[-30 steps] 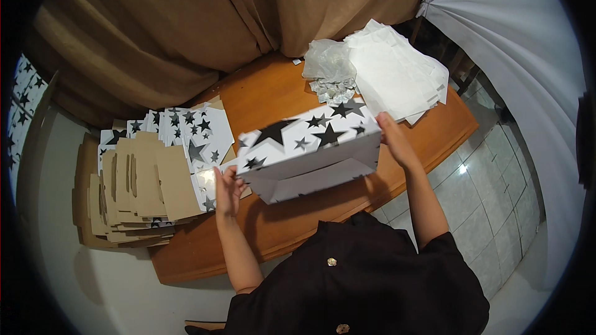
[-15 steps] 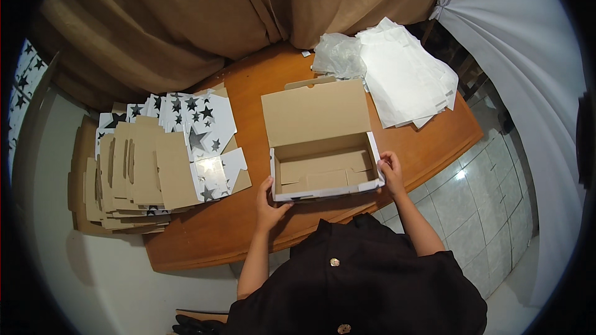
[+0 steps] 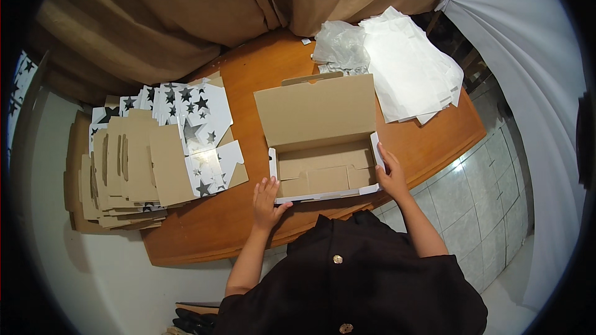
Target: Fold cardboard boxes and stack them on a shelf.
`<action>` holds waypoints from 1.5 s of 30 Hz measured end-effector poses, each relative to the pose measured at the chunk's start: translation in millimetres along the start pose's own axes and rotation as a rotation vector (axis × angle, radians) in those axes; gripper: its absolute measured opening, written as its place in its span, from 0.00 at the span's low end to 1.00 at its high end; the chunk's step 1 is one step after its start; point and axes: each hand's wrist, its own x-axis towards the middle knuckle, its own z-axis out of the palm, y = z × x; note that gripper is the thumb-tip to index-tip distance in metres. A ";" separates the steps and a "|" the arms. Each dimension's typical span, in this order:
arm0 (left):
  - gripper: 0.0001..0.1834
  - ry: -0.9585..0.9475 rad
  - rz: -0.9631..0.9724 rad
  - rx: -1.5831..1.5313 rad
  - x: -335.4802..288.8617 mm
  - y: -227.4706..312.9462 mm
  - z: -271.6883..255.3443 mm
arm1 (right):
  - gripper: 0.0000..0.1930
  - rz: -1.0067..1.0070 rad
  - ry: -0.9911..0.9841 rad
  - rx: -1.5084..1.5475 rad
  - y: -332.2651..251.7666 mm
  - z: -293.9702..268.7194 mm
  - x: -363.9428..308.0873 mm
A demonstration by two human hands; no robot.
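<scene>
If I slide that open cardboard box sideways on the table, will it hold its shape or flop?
The open box is empty, so probably light and easy to slide. Its folded walls look fairly stiff. The raised lid, hinged on one edge, may wobble.

one open box point(image 3: 323, 149), two stacks (flat cartons point(image 3: 143, 161), white sheets point(image 3: 410, 68)).
</scene>
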 end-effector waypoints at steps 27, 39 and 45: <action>0.27 -0.292 0.482 0.200 44.9 -22.1 -29.0 | 0.06 -0.848 0.018 -0.659 -53.7 38.0 -17.4; 0.16 -0.248 0.389 0.043 15.7 -13.8 -18.0 | 0.13 -0.573 -0.511 -0.658 -64.1 27.9 -14.2; 0.21 -0.481 0.423 0.044 93.1 38.0 -50.8 | 0.22 -0.408 -0.730 -0.579 -84.2 24.6 38.6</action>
